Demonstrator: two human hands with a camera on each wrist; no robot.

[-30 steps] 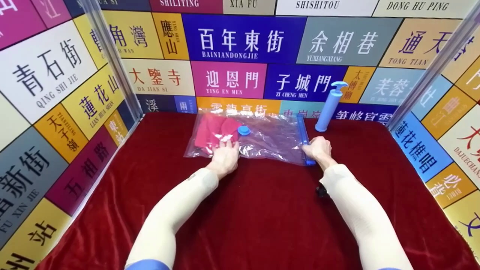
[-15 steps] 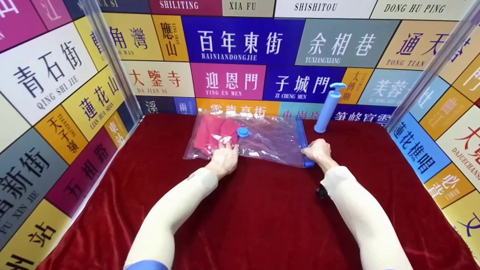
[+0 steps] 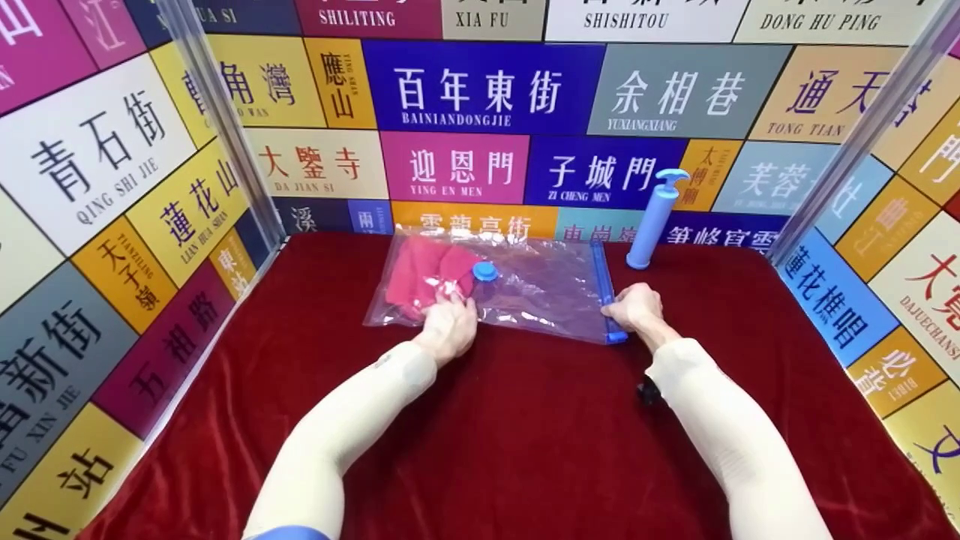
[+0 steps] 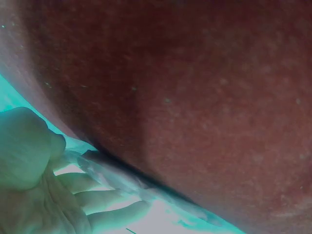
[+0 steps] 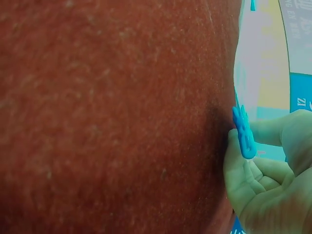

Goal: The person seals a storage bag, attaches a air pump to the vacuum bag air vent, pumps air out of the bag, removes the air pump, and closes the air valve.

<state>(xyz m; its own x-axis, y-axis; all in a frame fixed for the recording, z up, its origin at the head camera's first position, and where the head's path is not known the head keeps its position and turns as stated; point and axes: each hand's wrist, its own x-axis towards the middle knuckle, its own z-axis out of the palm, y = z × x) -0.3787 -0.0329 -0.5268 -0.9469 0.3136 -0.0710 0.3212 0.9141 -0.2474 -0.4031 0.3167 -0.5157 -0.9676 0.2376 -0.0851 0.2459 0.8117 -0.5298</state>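
A clear vacuum storage bag (image 3: 536, 289) lies flat near the back of the table, with folded pink cloth (image 3: 429, 271) in its left part. A round blue valve (image 3: 484, 271) sits on its upper face, and a blue zip strip (image 3: 602, 281) runs down its right end. My left hand (image 3: 448, 326) grips the near edge by the cloth; in the left wrist view the film passes between thumb and fingers (image 4: 119, 214). My right hand (image 3: 636, 309) pinches the zip end near its front corner, where the right wrist view shows a blue zip slider (image 5: 245, 136) between thumb and fingers.
A light blue hand pump (image 3: 652, 221) stands upright behind my right hand, close to the back wall. Dark red velvet (image 3: 525, 450) covers the table. Panels with colourful place-name signs (image 3: 484, 86) enclose the back and both sides.
The bag's front edge and both hands have come slightly nearer in the head view, which has tilted a little. The left fingers have bent more at the bag's edge; the right hand keeps its pinch.
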